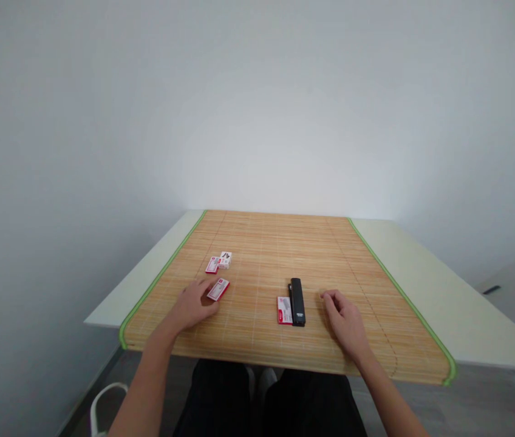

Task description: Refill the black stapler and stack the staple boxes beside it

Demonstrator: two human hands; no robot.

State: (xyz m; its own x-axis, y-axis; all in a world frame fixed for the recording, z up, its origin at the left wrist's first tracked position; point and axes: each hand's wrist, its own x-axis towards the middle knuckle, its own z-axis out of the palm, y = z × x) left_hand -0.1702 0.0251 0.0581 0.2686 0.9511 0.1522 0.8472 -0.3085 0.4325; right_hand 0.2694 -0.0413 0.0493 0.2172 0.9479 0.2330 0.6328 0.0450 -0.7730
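Observation:
My left hand (192,305) is at the left of the mat, its thumb and fingers apart around the near side of a small red-and-white box (218,289). The fingertips are at the box's left edge; whether they touch it I cannot tell. Just beyond lie another red-and-white box (212,264) and a small white box (225,260) with a dark picture on it, side by side. My right hand (346,320) rests on the mat with its fingers loosely curled and nothing visible in them. To its left lies a black stapler (297,302), beside a third red-and-white box (284,310).
A bamboo mat (276,237) with green edging covers the middle of a white table (389,243). Pale walls (276,109) stand behind and at the sides. Below the table's front edge are my dark-trousered legs (221,394) and a white curved object (96,406).

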